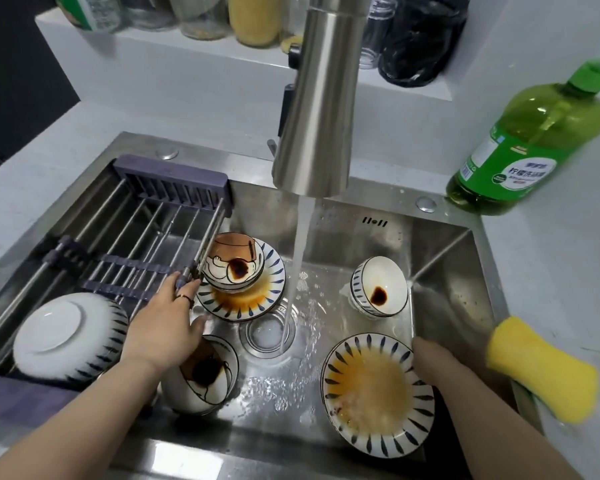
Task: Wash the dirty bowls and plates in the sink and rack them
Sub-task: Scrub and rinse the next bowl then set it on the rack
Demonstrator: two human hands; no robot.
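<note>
Plate (378, 393) hiding right hand (430, 358), fingers unseen

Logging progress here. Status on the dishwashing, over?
Left grip open above cartoon-printed ceramic bowl. Right grip at blue-striped sauce-stained plate rim, hold unseen. One white striped bowl racked upside down; steel tap running, nothing blocking.

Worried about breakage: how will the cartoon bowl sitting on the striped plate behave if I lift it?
The cartoon bowl looks like glazed ceramic, so probably rigid, weighty and chippable. It sits tilted on the striped plate, so a nudge may slide or tip it. Sauce residue and nearby running water likely make it slippery.
</note>
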